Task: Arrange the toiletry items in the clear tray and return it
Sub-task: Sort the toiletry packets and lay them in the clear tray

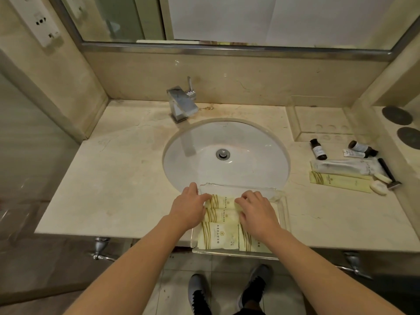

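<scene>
Head view: clear tray [280,196] at counter's [113,178] front edge, before sink [227,153], holding cream packets [218,235]. Left hand [188,208] flat, fingers touching top packet; right hand [256,212] curled, pinching packets.

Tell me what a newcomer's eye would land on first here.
Two bare hands, left hand and right hand, rest on cream packets in a clear tray at the counter's front edge. Behind it sits the white sink. Bottles and other toiletries lie loose at the counter's right.
</scene>
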Demonstrator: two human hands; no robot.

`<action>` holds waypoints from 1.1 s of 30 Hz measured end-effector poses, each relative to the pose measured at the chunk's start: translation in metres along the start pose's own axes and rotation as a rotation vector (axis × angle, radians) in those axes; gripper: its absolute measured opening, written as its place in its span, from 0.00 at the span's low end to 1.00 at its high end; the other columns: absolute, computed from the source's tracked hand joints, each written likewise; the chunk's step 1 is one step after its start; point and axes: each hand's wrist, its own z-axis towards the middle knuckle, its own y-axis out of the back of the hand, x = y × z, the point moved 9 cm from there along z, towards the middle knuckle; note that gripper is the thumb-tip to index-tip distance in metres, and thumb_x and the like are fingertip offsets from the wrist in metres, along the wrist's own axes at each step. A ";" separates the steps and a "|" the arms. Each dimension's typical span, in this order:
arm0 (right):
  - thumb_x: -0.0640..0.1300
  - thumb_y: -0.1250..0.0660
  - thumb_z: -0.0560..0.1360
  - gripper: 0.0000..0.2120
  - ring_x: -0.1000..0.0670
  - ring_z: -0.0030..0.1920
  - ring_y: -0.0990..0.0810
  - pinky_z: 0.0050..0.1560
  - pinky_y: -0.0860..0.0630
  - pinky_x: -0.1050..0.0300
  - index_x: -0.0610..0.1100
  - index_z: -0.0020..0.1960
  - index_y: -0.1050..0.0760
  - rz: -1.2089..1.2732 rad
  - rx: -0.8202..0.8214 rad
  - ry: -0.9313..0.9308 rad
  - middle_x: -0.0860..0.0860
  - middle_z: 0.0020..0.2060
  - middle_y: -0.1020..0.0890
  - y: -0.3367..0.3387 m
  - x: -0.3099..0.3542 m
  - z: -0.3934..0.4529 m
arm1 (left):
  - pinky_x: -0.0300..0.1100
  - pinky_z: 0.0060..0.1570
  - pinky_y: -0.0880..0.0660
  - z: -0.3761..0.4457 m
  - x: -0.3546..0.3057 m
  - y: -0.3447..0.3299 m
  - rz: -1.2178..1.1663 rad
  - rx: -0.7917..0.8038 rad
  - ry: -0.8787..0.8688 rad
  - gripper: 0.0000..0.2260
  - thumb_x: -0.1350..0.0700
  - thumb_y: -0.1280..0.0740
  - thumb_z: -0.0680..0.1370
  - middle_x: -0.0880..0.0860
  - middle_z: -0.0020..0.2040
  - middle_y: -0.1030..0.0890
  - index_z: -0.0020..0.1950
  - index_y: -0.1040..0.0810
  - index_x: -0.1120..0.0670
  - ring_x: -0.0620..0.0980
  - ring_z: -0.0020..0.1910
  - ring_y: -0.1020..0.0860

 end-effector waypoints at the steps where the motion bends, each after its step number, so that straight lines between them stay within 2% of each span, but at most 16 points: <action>1: 0.42 0.36 0.75 0.16 0.45 0.59 0.28 0.58 0.30 0.51 0.46 0.63 0.25 0.018 0.011 0.011 0.48 0.59 0.24 -0.001 0.002 0.000 | 0.47 0.49 0.26 0.000 0.001 0.000 0.009 0.002 0.009 0.18 0.52 0.40 0.79 0.55 0.59 0.33 0.70 0.29 0.45 0.55 0.59 0.31; 6: 0.43 0.39 0.76 0.17 0.47 0.61 0.29 0.60 0.30 0.53 0.46 0.65 0.26 0.068 0.027 0.016 0.50 0.61 0.25 -0.005 -0.001 -0.001 | 0.48 0.50 0.25 0.001 0.004 0.001 0.013 -0.001 0.042 0.17 0.52 0.40 0.79 0.55 0.58 0.32 0.68 0.28 0.47 0.54 0.59 0.30; 11: 0.41 0.36 0.74 0.14 0.47 0.56 0.25 0.56 0.29 0.52 0.45 0.59 0.23 0.135 -0.042 -0.047 0.50 0.56 0.22 0.010 -0.017 -0.005 | 0.45 0.45 0.24 0.007 -0.008 0.019 -0.038 -0.140 0.045 0.14 0.55 0.41 0.79 0.53 0.56 0.29 0.64 0.26 0.52 0.52 0.53 0.27; 16: 0.40 0.37 0.75 0.10 0.47 0.53 0.25 0.54 0.27 0.53 0.44 0.55 0.21 0.217 -0.167 -0.252 0.50 0.52 0.21 0.043 -0.069 -0.020 | 0.44 0.43 0.26 0.033 -0.058 0.036 -0.093 -0.199 -0.052 0.13 0.56 0.41 0.78 0.51 0.55 0.28 0.61 0.25 0.53 0.51 0.49 0.26; 20: 0.41 0.38 0.77 0.09 0.48 0.52 0.24 0.50 0.24 0.51 0.44 0.54 0.23 0.393 -0.184 -0.512 0.49 0.50 0.21 0.058 -0.132 -0.042 | 0.44 0.43 0.27 0.059 -0.118 0.034 -0.123 -0.148 -0.152 0.12 0.54 0.41 0.79 0.51 0.57 0.28 0.62 0.27 0.51 0.49 0.43 0.30; 26: 0.41 0.38 0.76 0.08 0.49 0.47 0.23 0.47 0.25 0.54 0.45 0.53 0.23 0.607 -0.166 -0.787 0.50 0.48 0.20 0.061 -0.214 -0.079 | 0.45 0.49 0.26 0.097 -0.205 0.010 -0.137 -0.006 -0.251 0.13 0.53 0.40 0.78 0.50 0.58 0.27 0.61 0.27 0.50 0.50 0.55 0.24; 30: 0.42 0.38 0.76 0.07 0.47 0.50 0.22 0.48 0.26 0.56 0.46 0.52 0.23 0.825 -0.187 -0.974 0.49 0.49 0.20 0.054 -0.264 -0.095 | 0.46 0.51 0.25 0.125 -0.254 -0.005 -0.108 0.050 -0.282 0.13 0.52 0.40 0.78 0.51 0.58 0.26 0.62 0.26 0.51 0.51 0.55 0.24; 33: 0.44 0.37 0.75 0.06 0.46 0.50 0.21 0.49 0.25 0.53 0.49 0.51 0.25 0.919 -0.197 -1.097 0.50 0.49 0.21 0.049 -0.299 -0.103 | 0.49 0.52 0.24 0.146 -0.286 -0.016 -0.085 0.087 -0.303 0.14 0.53 0.41 0.78 0.52 0.57 0.25 0.62 0.25 0.52 0.53 0.55 0.24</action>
